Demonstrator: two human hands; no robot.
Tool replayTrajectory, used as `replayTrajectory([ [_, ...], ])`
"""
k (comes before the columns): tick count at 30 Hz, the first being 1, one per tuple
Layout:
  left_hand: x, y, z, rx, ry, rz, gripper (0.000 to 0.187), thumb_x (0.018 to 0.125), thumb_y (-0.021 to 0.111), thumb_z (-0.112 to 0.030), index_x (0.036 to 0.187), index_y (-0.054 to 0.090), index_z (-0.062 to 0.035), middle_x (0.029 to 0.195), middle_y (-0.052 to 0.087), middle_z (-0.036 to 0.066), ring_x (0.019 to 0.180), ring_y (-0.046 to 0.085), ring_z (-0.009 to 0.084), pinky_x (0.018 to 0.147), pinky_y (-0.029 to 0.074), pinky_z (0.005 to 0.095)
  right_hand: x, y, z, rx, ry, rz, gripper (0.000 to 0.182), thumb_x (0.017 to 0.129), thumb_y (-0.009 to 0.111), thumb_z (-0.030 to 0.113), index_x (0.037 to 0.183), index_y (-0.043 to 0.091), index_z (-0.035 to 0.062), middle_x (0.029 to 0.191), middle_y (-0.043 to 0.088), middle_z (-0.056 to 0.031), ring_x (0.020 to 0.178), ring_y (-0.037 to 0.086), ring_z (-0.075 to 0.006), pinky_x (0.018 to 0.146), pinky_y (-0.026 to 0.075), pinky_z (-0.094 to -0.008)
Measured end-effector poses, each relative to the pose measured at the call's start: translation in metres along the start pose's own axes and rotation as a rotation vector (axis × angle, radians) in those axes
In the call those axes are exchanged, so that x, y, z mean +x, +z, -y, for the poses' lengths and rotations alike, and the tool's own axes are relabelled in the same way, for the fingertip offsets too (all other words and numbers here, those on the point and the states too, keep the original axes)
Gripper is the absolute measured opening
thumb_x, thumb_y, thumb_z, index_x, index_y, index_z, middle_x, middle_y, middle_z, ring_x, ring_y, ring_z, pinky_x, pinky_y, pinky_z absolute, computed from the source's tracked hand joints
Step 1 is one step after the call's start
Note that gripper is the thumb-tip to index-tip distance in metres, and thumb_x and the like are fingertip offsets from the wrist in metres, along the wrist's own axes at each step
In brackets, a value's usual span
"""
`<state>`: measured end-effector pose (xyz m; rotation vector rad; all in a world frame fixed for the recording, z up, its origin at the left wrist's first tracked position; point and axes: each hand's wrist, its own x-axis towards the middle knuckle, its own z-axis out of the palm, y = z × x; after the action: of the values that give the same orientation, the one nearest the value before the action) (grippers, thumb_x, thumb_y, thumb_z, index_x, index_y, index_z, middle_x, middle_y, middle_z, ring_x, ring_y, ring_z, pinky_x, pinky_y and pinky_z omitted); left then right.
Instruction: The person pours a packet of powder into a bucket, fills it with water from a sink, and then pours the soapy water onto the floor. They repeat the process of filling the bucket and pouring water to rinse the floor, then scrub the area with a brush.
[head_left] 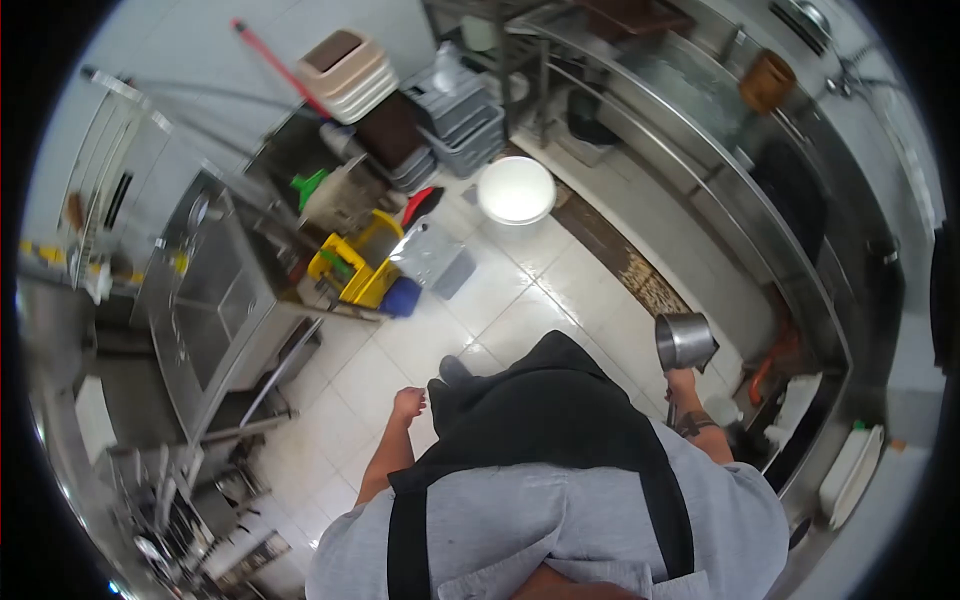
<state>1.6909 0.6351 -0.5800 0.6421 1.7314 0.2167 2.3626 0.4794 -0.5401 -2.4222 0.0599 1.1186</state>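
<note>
A metal pot [684, 341] with a handle hangs at my right side, and my right hand [681, 382] is closed round its handle. The pot is over the tiled floor, near the long steel counter. My left hand [410, 403] hangs low at my left side above the floor, with its fingers curled; nothing shows in it. A black apron [540, 405] covers my front between the two hands.
A white round lid or bucket [516, 190] stands on the tiled floor ahead. Left of it are a yellow mop bucket [368, 270], a clear bin [432, 257] and stacked grey crates [465, 125]. A steel sink [215, 300] lines the left; a steel counter [690, 150] runs along the right.
</note>
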Motion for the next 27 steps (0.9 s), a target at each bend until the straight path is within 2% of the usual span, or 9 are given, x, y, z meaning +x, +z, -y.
replayTrajectory([
  [3, 0.005, 0.069, -0.045, 0.254, 0.106, 0.13, 0.028, 0.091, 0.059, -0.023, 0.103, 0.067, 0.0003, 0.09, 0.068, 0.01, 0.072, 0.065, 0.0201, 0.061, 0.052, 0.0335, -0.001, -0.016, 0.035, 0.02, -0.094, 0.001, 0.02, 0.079, 0.065, 0.015, 0.092, 0.059, 0.0009, 0.06, 0.05, -0.0089, 0.048, 0.052, -0.0221, 0.046, 0.047, -0.0428],
  [5, 0.005, 0.103, -0.077, 0.609, 0.483, 0.104, 0.03, 0.092, 0.058, -0.023, 0.105, 0.068, 0.0019, 0.096, 0.07, 0.012, 0.078, 0.066, 0.02, 0.07, 0.053, 0.0326, 0.022, -0.018, 0.059, -0.018, -0.213, 0.058, 0.026, 0.078, 0.067, 0.016, 0.095, 0.061, -0.0027, 0.059, 0.051, -0.008, 0.046, 0.052, -0.0209, 0.044, 0.048, -0.0405],
  [8, 0.009, 0.135, -0.115, 0.527, 0.522, 0.132, 0.031, 0.092, 0.059, -0.024, 0.106, 0.067, 0.0027, 0.095, 0.07, 0.013, 0.079, 0.066, 0.0191, 0.075, 0.053, 0.0323, 0.063, -0.006, 0.123, -0.085, -0.37, 0.019, 0.031, 0.078, 0.068, 0.014, 0.103, 0.061, -0.0029, 0.059, 0.056, -0.0094, 0.042, 0.054, -0.0202, 0.039, 0.045, -0.0376],
  [10, 0.003, 0.146, -0.141, 0.377, 0.347, 0.195, 0.031, 0.091, 0.06, -0.025, 0.104, 0.068, 0.0024, 0.095, 0.07, 0.013, 0.079, 0.066, 0.0189, 0.074, 0.053, 0.0328, 0.137, 0.013, 0.154, -0.065, -0.711, -0.068, 0.037, 0.078, 0.068, 0.013, 0.109, 0.059, -0.0041, 0.059, 0.058, -0.0096, 0.039, 0.052, -0.0199, 0.035, 0.042, -0.0366],
  [18, 0.137, 0.126, -0.119, 0.485, 0.076, 0.184, 0.016, 0.077, 0.066, -0.018, 0.085, 0.062, -0.0058, 0.083, 0.068, 0.013, 0.076, 0.066, 0.0295, 0.062, 0.053, 0.0426, 0.139, -0.039, 0.446, -0.069, -0.997, -0.37, 0.026, 0.082, 0.062, 0.014, 0.107, 0.061, 0.0057, 0.066, 0.06, -0.0095, 0.049, 0.059, -0.0185, 0.046, 0.047, -0.0343],
  [19, 0.119, 0.138, -0.152, 0.38, -0.108, 0.103, 0.015, 0.077, 0.066, -0.018, 0.085, 0.062, -0.0058, 0.083, 0.068, 0.013, 0.076, 0.066, 0.0295, 0.063, 0.053, 0.0424, 0.13, -0.051, 0.478, -0.12, -1.0, -0.446, 0.027, 0.083, 0.063, 0.018, 0.108, 0.061, 0.0072, 0.073, 0.063, -0.0131, 0.056, 0.063, -0.0224, 0.054, 0.05, -0.0367],
  [20, 0.101, 0.15, -0.185, 0.274, -0.274, 0.004, 0.015, 0.076, 0.066, -0.018, 0.085, 0.063, -0.0058, 0.084, 0.068, 0.014, 0.076, 0.066, 0.0294, 0.063, 0.053, 0.0422, 0.103, -0.069, 0.514, -0.14, -0.958, -0.378, 0.034, 0.083, 0.063, 0.023, 0.11, 0.06, 0.0031, 0.103, 0.066, -0.0257, 0.102, 0.062, -0.044, 0.087, 0.048, -0.046],
  [23, 0.163, 0.151, -0.191, 0.639, 0.283, 0.158, 0.018, 0.084, 0.061, -0.021, 0.087, 0.064, -0.0035, 0.082, 0.068, 0.013, 0.072, 0.067, 0.0252, 0.065, 0.053, 0.0371, 0.125, -0.105, 0.586, -0.341, -1.009, -0.554, 0.041, 0.085, 0.064, 0.026, 0.11, 0.054, -0.0041, 0.103, 0.064, -0.0323, 0.101, 0.06, -0.049, 0.087, 0.047, -0.0516],
  [27, 0.092, 0.213, -0.333, 0.244, 0.187, -0.027, 0.027, 0.092, 0.058, -0.023, 0.104, 0.067, 0.0001, 0.088, 0.069, 0.009, 0.079, 0.066, 0.0195, 0.071, 0.053, 0.0306, 0.184, -0.139, 0.662, -0.525, -0.904, -0.597, 0.039, 0.086, 0.059, 0.024, 0.108, 0.053, -0.0079, 0.107, 0.064, -0.0315, 0.104, 0.06, -0.0482, 0.09, 0.049, -0.0516],
])
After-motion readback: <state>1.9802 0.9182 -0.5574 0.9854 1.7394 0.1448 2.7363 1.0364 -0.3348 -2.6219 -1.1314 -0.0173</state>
